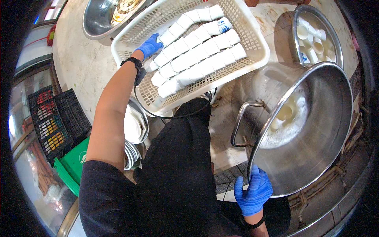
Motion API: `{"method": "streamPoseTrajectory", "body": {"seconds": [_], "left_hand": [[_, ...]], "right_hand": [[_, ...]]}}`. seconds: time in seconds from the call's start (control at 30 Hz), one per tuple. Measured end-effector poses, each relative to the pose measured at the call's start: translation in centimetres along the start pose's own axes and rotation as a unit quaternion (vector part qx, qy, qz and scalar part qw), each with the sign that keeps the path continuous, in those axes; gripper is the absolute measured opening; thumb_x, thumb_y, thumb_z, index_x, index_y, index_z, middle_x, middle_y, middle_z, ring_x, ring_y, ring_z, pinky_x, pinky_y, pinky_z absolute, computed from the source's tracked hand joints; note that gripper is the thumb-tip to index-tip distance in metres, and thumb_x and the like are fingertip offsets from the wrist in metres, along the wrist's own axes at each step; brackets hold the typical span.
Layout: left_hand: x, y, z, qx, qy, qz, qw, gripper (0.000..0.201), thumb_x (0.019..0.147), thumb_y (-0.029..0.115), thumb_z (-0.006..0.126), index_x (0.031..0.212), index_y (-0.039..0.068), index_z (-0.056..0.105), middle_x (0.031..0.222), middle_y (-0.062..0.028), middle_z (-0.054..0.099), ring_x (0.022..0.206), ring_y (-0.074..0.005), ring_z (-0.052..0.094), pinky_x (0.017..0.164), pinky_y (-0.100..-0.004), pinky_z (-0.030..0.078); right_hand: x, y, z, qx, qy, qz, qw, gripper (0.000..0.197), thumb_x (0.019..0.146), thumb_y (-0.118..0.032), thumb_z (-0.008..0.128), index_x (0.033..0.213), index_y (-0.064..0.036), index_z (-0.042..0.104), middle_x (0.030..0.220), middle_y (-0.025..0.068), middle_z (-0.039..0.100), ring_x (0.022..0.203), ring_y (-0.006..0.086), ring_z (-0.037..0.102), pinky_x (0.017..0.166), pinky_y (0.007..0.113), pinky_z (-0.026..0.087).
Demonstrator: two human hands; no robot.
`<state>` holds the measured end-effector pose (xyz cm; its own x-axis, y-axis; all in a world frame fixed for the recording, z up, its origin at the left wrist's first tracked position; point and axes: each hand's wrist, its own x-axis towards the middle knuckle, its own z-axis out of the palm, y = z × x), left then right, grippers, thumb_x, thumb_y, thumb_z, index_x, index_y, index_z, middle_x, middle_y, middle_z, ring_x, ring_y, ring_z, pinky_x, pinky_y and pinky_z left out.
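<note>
My left hand [150, 46], in a blue glove, reaches into a white perforated plastic basket [260, 53]. Its fingers close on the near-left end of the farthest row of nested white cups [189, 20]. Several such rows lie side by side in the basket, and a blue pattern shows on one cup [224, 25]. My right hand [254, 190], also blue-gloved, grips the near-left rim of a large steel pot [316, 158], thumb apart from the fingers. The pot leans with its mouth toward the right. Inside, white cups [285, 113] sit in foamy water.
A steel basin [338, 43] of cups in water stands at the far right. Another metal bowl [94, 23] is at the far left. Stacked white dishes [132, 154], black crates [73, 112] and a green bin [71, 168] stand left of my legs.
</note>
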<state>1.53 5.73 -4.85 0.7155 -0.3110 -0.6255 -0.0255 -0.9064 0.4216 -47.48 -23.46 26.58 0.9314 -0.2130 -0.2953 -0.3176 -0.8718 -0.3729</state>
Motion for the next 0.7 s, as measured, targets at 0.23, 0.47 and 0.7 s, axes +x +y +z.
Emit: {"method": "streamPoseTrajectory", "body": {"seconds": [0.23, 0.47, 0.7], "left_hand": [[0.1, -0.8, -0.2, 0.003, 0.012, 0.025, 1.000, 0.076, 0.089, 0.037, 0.061, 0.150, 0.002, 0.033, 0.144, -0.0221, 0.048, 0.133, -0.0325, 0.047, 0.109, -0.0351, 0.037], [0.2, 2.1, -0.2, 0.189, 0.170, 0.047, 0.966, 0.081, 0.092, 0.057, 0.055, 0.146, -0.001, 0.039, 0.148, -0.0238, 0.043, 0.137, -0.0357, 0.042, 0.115, -0.0389, 0.031], [-12.8, 26.4, -4.0, 0.028, 0.240, 0.429, 0.870, 0.050, 0.097, 0.037, 0.060, 0.134, 0.004, 0.056, 0.132, -0.0194, 0.059, 0.125, -0.0312, 0.054, 0.108, -0.0378, 0.038]], "right_hand": [[0.0, -0.2, -0.1, 0.007, -0.004, 0.007, 1.000, 0.051, 0.082, -0.025, 0.070, 0.122, 0.0000, 0.051, 0.096, 0.0213, 0.061, 0.079, 0.0383, 0.061, 0.064, 0.048, 0.049], [0.4, -0.3, -0.2, 0.005, 0.006, 0.005, 1.000, 0.051, 0.081, -0.026, 0.070, 0.121, 0.0014, 0.053, 0.096, 0.0215, 0.063, 0.080, 0.0376, 0.063, 0.066, 0.047, 0.052], [1.2, 0.4, -1.2, 0.056, 0.007, 0.015, 0.998, 0.047, 0.081, -0.027, 0.071, 0.116, 0.0008, 0.059, 0.096, 0.0168, 0.066, 0.083, 0.0316, 0.065, 0.069, 0.041, 0.054]]}}
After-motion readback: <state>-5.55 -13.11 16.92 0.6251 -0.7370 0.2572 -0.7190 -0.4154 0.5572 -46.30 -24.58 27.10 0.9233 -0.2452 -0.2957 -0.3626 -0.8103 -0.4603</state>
